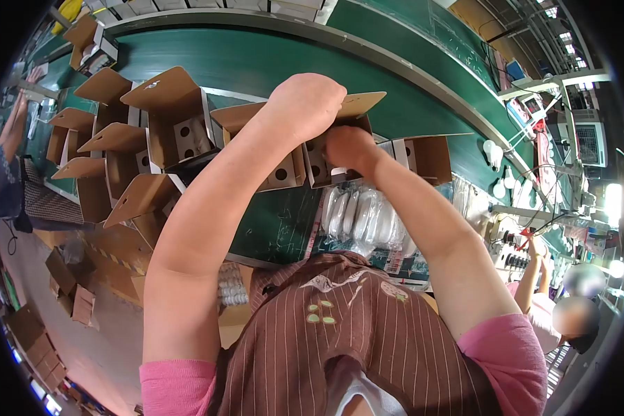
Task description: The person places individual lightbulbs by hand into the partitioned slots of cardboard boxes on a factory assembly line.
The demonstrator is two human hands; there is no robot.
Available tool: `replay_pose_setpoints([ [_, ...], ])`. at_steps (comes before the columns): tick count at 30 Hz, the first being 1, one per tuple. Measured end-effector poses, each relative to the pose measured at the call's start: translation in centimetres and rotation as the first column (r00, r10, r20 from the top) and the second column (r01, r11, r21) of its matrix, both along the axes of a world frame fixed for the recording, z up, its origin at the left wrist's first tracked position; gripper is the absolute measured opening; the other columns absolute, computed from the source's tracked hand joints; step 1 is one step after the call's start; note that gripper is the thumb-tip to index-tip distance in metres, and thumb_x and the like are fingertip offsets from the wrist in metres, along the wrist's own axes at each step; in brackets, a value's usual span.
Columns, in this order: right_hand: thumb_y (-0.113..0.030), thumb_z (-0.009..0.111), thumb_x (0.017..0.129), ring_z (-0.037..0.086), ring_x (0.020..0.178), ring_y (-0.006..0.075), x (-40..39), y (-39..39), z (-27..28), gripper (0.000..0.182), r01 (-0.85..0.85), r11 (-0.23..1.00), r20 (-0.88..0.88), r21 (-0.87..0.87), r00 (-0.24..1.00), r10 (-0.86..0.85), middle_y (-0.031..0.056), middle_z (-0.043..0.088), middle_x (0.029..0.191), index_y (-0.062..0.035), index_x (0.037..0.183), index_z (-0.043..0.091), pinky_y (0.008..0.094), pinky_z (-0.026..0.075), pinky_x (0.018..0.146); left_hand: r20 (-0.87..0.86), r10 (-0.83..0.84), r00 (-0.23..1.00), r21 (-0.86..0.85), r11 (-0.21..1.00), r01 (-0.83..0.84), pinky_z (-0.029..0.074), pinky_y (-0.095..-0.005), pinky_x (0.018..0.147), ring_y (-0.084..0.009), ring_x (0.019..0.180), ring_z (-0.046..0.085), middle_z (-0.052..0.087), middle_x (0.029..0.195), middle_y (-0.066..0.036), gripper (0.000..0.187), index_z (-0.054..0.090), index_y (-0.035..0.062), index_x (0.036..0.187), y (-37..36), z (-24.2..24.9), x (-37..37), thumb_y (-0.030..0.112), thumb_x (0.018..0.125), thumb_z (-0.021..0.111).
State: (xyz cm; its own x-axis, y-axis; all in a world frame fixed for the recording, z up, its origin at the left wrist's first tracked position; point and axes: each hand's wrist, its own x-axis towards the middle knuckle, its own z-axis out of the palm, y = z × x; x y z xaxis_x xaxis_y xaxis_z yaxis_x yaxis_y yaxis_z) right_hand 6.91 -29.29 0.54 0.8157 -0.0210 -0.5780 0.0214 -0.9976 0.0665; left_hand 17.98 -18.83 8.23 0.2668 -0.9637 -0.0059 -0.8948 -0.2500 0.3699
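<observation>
An open cardboard box [317, 166] with a holed inner insert stands in front of me, its flap [362, 104] raised. My left hand [306, 104] is bent over the box's far side with curled fingers; what its fingertips grip is hidden. Inside the box opening is my right hand [351, 148], its fingers curled down and mostly out of sight. Just below that hand a small white piece [338, 171] shows. More open boxes stand on either side, one box [281, 173] to the left and another box [430, 158] to the right.
Several open cardboard boxes [163, 128] crowd the left of the green bench [277, 222]. White items in clear plastic [364, 215] lie at the near edge. Beyond runs a green conveyor belt [243, 59]. White bulbs [493, 154] stand at right. Other people work at both sides.
</observation>
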Motion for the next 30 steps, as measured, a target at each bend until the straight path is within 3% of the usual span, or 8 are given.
replay_pose_setpoints([
  [1, -0.019, 0.059, 0.086, 0.071, 0.090, 0.0267, 0.4, -0.2, 0.4, 0.024, -0.070, 0.997, -0.044, 0.010, 0.997, 0.071, 0.0128, 0.072, 0.098, 0.0006, 0.094, 0.071, 0.0406, 0.057, 0.075, -0.011, -0.001, 1.000, 0.014, 1.000, 0.001, 0.051, -0.0470, 0.076, -0.0371, 0.086, 0.063, 0.065, 0.083, -0.019, 0.019, 0.064, 0.0007, 0.085, 0.1, 0.1, 0.0, 0.018, 0.090, 0.059],
  [4, -0.019, 0.062, 0.084, 0.071, 0.088, 0.0251, 2.2, 0.3, 8.1, 0.023, 0.583, 0.785, -0.387, 0.209, 0.787, -0.481, 0.0118, 0.072, 0.094, 0.0015, 0.091, 0.070, 0.0404, 0.057, 0.071, -0.034, -0.020, 0.999, 0.026, 0.999, 0.021, 0.050, -0.0473, 0.075, -0.0376, 0.085, 0.063, 0.065, 0.083, -0.020, 0.019, 0.063, 0.0003, 0.084, 0.0, 0.2, 0.0, 0.018, 0.089, 0.060],
  [7, -0.020, 0.063, 0.084, 0.072, 0.084, 0.0220, 0.2, -0.6, 9.6, 0.023, 0.162, 0.970, 0.065, 0.183, 0.982, -0.177, 0.0115, 0.072, 0.092, 0.0000, 0.092, 0.069, 0.0380, 0.058, 0.068, -0.038, -0.018, 0.999, -0.006, 1.000, 0.018, 0.050, -0.0478, 0.075, -0.0383, 0.084, 0.063, 0.065, 0.081, -0.020, 0.019, 0.063, -0.0004, 0.084, 0.2, -0.3, 0.2, 0.018, 0.089, 0.060],
  [10, -0.022, 0.062, 0.085, 0.072, 0.082, 0.0253, -0.5, 1.1, 6.5, 0.025, -0.007, 0.987, 0.070, -0.158, 0.997, 0.019, 0.0144, 0.071, 0.090, -0.0006, 0.097, 0.066, 0.0373, 0.057, 0.068, -0.042, 0.000, 0.999, -0.041, 0.999, -0.002, 0.050, -0.0481, 0.074, -0.0390, 0.082, 0.063, 0.064, 0.080, -0.021, 0.019, 0.063, -0.0012, 0.085, 0.0, -0.4, 0.1, 0.017, 0.089, 0.060],
  [11, -0.024, 0.060, 0.087, 0.071, 0.080, 0.0300, -1.9, 0.4, 2.3, 0.028, -0.053, 0.989, 0.234, -0.141, 0.968, 0.085, 0.0179, 0.071, 0.088, -0.0004, 0.101, 0.062, 0.0386, 0.057, 0.069, -0.047, -0.002, 0.999, -0.056, 0.998, -0.001, 0.050, -0.0481, 0.074, -0.0391, 0.081, 0.063, 0.064, 0.079, -0.021, 0.020, 0.063, -0.0015, 0.085, 0.2, -0.3, 0.0, 0.017, 0.089, 0.060],
  [14, -0.025, 0.058, 0.089, 0.071, 0.081, 0.0319, -3.4, -0.1, 0.2, 0.029, 0.075, 0.988, 0.114, 0.135, 0.989, -0.090, 0.0176, 0.070, 0.087, 0.0008, 0.103, 0.060, 0.0399, 0.057, 0.070, -0.042, 0.033, 0.999, -0.044, 0.998, -0.035, 0.050, -0.0480, 0.074, -0.0393, 0.081, 0.063, 0.064, 0.079, -0.021, 0.021, 0.063, -0.0020, 0.085, 0.3, -0.2, -0.5, 0.017, 0.091, 0.059],
  [23, -0.019, 0.056, 0.090, 0.071, 0.086, 0.0305, -4.3, -0.7, -4.0, 0.023, 0.043, 0.997, 0.084, 0.064, 0.995, -0.049, 0.0176, 0.069, 0.096, -0.0003, 0.100, 0.065, 0.0401, 0.057, 0.073, -0.053, 0.038, 0.998, 0.009, 0.999, -0.038, 0.050, -0.0473, 0.075, -0.0392, 0.083, 0.063, 0.064, 0.083, -0.021, 0.022, 0.063, -0.0022, 0.086, 0.7, 0.3, -1.3, 0.018, 0.092, 0.058],
  [30, -0.013, 0.055, 0.090, 0.068, 0.104, 0.0327, -3.0, 0.7, -5.1, 0.031, 0.435, 0.894, -0.079, 0.111, 0.900, -0.428, 0.0214, 0.064, 0.121, 0.0007, 0.118, 0.058, 0.0404, 0.057, 0.080, -0.059, 0.049, 0.997, 0.016, 0.999, -0.048, 0.050, -0.0481, 0.077, -0.0400, 0.085, 0.062, 0.064, 0.084, -0.022, 0.023, 0.062, -0.0027, 0.087, 0.6, 0.2, -1.4, 0.019, 0.092, 0.058],
])
